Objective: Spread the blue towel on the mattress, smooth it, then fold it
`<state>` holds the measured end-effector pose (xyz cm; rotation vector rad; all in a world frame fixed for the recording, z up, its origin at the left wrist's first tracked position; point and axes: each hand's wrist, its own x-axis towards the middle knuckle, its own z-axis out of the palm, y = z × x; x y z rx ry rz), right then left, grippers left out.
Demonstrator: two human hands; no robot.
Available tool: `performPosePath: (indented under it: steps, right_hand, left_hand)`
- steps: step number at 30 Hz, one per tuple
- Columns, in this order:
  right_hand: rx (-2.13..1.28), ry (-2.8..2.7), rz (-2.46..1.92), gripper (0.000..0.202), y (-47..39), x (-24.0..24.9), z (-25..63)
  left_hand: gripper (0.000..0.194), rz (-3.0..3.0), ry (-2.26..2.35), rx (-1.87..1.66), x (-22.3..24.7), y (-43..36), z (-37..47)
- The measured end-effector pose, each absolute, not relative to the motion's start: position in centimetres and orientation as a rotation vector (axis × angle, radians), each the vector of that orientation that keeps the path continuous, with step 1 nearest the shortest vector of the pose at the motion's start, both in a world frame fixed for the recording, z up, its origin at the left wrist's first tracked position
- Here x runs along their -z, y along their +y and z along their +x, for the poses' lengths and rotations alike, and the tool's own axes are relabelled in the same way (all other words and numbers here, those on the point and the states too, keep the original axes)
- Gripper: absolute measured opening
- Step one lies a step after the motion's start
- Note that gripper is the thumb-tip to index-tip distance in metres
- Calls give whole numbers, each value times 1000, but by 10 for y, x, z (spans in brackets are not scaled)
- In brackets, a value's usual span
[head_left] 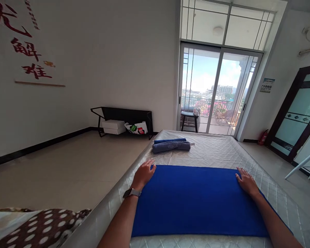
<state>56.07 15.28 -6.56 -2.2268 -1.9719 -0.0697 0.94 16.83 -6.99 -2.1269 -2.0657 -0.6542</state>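
Observation:
A blue towel [196, 203] lies spread out flat across the mattress [217, 151] in front of me. My left hand [144, 174] rests at its far left corner, fingers stretched forward and thumb apart. At the far right corner, my right hand [246, 181] lies with its fingers extended on the cloth's edge. Neither hand grips anything that I can see. Beyond the towel, a rolled grey-blue towel [171, 147] sits on the mattress, with a brighter blue roll [169, 140] just behind it.
A polka-dot brown cloth [49, 224] is at the lower left. By the wall stands a black rack [126, 113] with a white box [113, 126] and a printed bag [136, 128]. Glass sliding doors [198, 86] are at the back, a fire extinguisher [262, 137] at the right.

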Motion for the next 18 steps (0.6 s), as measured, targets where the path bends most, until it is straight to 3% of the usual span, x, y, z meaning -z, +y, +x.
performPosePath:
  steps: [6, 11, 18]
  right_hand:
    - [-59, -2223, -1831, 54, 141, 34, 466]
    - [-252, -2452, -1501, 53, 131, 37, 350]
    - [-405, -2506, -1499, 55, 135, 55, 300]
  left_hand:
    - [52, -2306, -2100, 514, 86, 169, 19]
    - [52, -2314, -2117, 418, 93, 173, 16]
    - [48, -2289, -2123, 346, 94, 174, 11]
